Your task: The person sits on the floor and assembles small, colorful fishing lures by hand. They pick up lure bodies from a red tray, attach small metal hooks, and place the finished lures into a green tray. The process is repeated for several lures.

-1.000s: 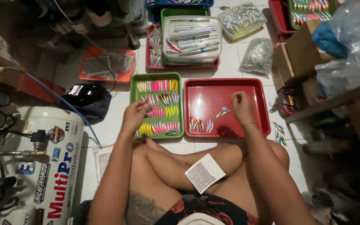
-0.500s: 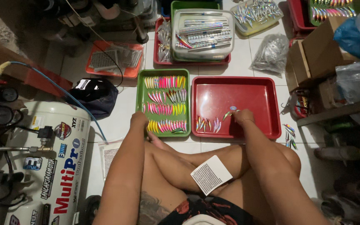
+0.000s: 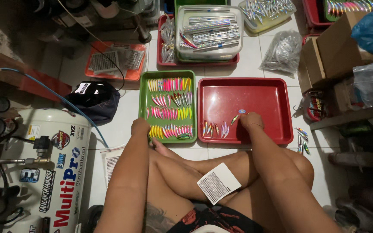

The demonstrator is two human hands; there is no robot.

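- Painted, glossy little lure bodies [image 3: 214, 128] are laid in a short row on the red tray [image 3: 277, 108]; they are judged light, stiff and slippery, best pinched at mid-body.
- One lure [image 3: 235, 119] is touched by the right hand [image 3: 251, 121], fingers curled down; a firm grip cannot be told.
- The left hand [image 3: 140, 127] is rested, loosely closed and holding nothing, on the green tray [image 3: 143, 103] rim, beside its rows of bright lures [image 3: 169, 131].

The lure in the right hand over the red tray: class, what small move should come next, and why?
Probably the right hand sets its lure down beside the short row of lures along the red tray front edge; that row stops just left of it.
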